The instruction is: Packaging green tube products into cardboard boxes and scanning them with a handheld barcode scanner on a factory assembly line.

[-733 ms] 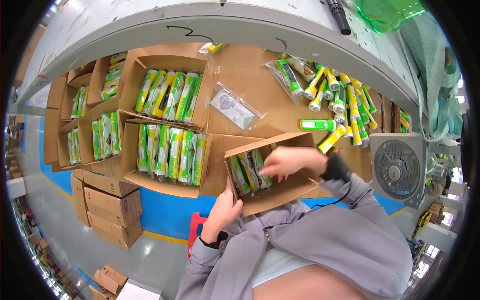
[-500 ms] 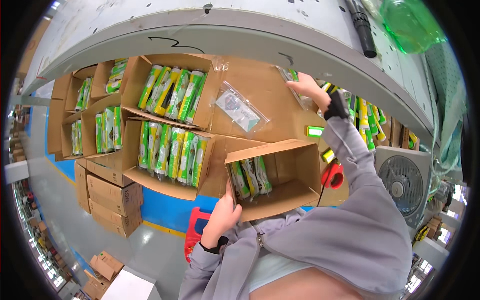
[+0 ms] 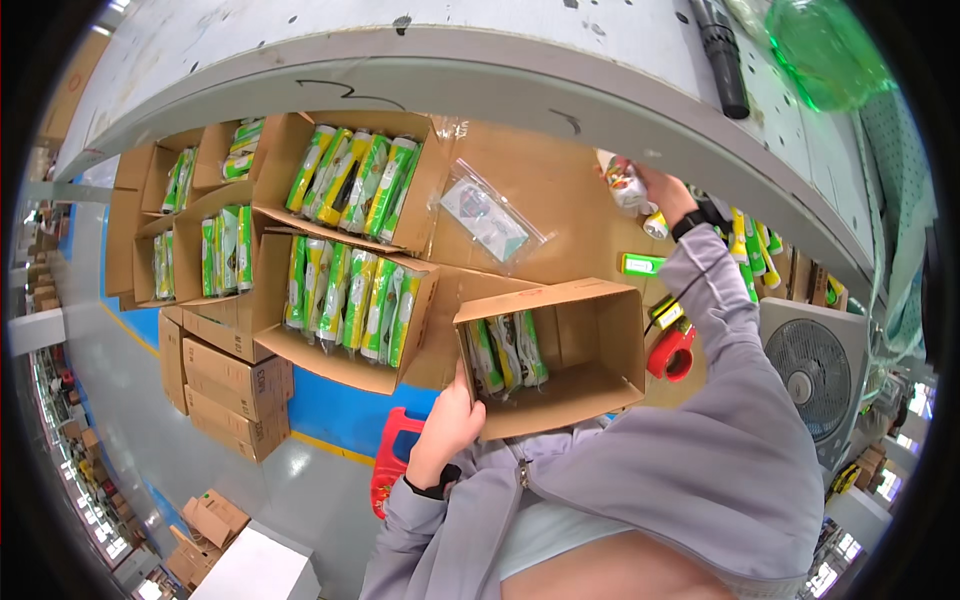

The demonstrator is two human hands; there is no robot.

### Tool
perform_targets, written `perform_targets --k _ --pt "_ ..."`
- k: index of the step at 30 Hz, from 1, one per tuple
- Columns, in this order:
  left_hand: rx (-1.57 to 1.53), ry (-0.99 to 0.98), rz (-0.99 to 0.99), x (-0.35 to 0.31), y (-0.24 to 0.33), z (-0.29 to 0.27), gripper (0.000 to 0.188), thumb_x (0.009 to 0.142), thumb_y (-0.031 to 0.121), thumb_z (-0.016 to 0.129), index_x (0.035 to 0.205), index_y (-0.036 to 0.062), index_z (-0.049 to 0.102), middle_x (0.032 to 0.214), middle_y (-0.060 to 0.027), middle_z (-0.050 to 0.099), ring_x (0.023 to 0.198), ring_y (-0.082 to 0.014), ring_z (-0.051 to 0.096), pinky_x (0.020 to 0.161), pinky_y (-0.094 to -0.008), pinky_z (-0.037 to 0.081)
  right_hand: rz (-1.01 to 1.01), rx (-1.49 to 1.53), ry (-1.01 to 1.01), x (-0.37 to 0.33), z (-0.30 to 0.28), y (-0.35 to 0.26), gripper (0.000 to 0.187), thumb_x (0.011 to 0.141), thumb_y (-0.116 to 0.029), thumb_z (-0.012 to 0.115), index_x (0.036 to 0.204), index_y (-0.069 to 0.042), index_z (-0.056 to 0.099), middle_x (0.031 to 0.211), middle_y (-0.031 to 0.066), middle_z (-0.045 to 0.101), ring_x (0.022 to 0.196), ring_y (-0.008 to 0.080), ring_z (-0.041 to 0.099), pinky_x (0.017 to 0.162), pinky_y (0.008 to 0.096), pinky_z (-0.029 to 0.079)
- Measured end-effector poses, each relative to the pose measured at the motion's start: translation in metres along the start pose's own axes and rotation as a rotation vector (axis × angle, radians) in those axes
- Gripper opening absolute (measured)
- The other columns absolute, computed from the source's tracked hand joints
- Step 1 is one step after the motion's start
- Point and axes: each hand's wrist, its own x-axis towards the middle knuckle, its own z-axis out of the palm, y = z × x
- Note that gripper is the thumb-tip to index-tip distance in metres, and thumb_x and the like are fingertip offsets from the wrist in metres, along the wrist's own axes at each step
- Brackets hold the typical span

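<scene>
My left hand (image 3: pixel 450 420) grips the left front corner of an open cardboard box (image 3: pixel 590 330) that holds three green-and-white packets (image 3: pixel 505 352) standing at its left side. My right hand (image 3: pixel 650 188) is stretched out far over the brown table, closed on a packet (image 3: pixel 622 182) from the pile of green and yellow packets (image 3: pixel 748 255) at the right. My grey sleeve covers part of that pile.
Several open cartons (image 3: pixel 350 310) filled with green packets stand in rows to the left. A clear plastic bag (image 3: pixel 485 215) lies on the table (image 3: pixel 560 190). A red tape dispenser (image 3: pixel 672 350) and a white fan (image 3: pixel 810 375) sit at the right; closed cartons (image 3: pixel 235 390) stand on the floor.
My right hand left the inside of the box and reached out to the packet pile at the far right, closing on a packet. My left hand stayed on the box corner.
</scene>
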Motion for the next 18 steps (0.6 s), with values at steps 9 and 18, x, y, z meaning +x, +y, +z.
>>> perform_targets --k 9,18 --pt "-0.032 -0.071 0.056 0.002 0.000 -0.012 0.059 0.074 0.007 0.048 0.129 -0.0047 0.030 0.097 -0.0343 0.056 0.093 -0.0512 0.052 0.083 -0.0493 0.044 0.083 0.296 -0.221 -0.196 0.158 -0.079 0.055 0.078 -0.017 0.066 0.125 0.002 0.046 0.110 0.0107 0.059 0.099 0.0204 0.059 0.089 0.0334 0.047" --pt "-0.042 -0.114 0.185 0.005 -0.018 -0.012 0.071 0.070 0.005 0.044 0.133 -0.0107 0.016 0.084 -0.0390 0.055 0.085 -0.0522 0.055 0.081 -0.0513 0.046 -0.387 -1.378 -0.749 -0.227 0.208 -0.015 0.036 0.066 0.001 0.062 0.101 -0.009 0.063 0.100 0.0061 0.056 0.098 0.0253 0.052 0.090 0.0363 0.041"
